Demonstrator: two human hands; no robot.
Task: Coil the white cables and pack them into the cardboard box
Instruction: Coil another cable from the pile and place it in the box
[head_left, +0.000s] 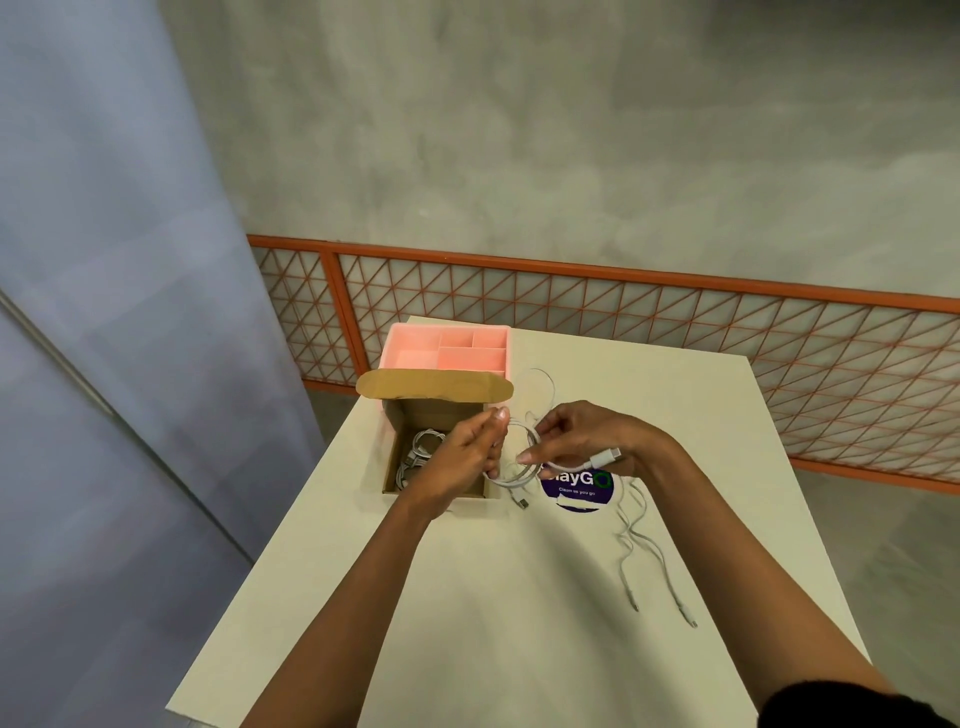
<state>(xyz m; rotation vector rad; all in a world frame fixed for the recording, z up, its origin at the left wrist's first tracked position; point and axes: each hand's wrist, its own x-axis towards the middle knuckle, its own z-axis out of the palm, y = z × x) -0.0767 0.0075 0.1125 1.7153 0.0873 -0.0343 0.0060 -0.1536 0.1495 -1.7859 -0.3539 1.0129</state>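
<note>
Cable (511, 481): 1, in left hand (470, 457), right hand (582, 439)

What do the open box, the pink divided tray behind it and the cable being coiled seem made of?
Box: matte brown cardboard, by its dull folded flap. Pink tray: probably moulded plastic, smooth, with thin dividers. Cable: white, likely a flexible plastic jacket, since it bends into loops; finish too small to tell.

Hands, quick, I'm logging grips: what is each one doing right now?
Left hand: holds the white cable coil, fingers curled round it.
Right hand: pinches the same coil.
</note>
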